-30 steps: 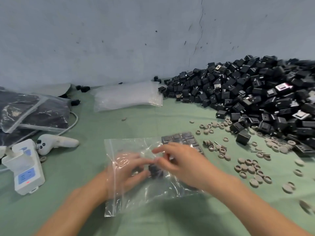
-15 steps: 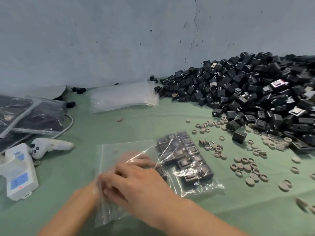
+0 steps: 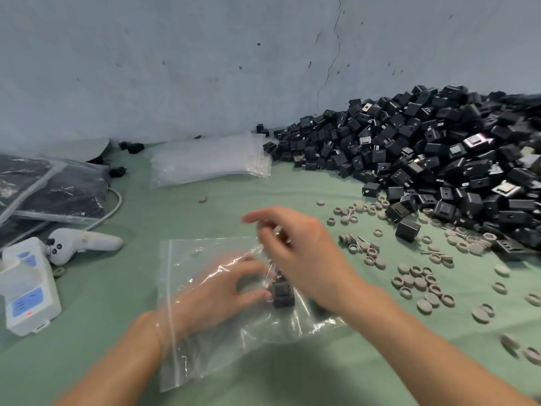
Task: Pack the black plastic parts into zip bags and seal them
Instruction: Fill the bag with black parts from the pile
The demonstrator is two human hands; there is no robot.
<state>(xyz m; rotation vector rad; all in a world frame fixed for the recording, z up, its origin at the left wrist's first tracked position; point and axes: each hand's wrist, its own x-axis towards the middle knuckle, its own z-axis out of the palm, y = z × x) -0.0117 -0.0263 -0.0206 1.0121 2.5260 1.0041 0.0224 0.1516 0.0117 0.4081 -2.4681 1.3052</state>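
Lower centre, a limp, slippery clear plastic zip bag [image 3: 219, 347] is covering the left hand [image 3: 222, 294], fingers [image 3: 254, 295] relaxed against stiff black plastic parts [image 3: 282, 293]; the right hand [image 3: 307, 259] is perhaps pinching its mouth, the surest hold.

No text, label or number is legible anywhere.

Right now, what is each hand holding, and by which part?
Left hand, inside the zip bag, touches a black plastic part's left side. What the right hand's curled fingers pinch is too blurred to tell.
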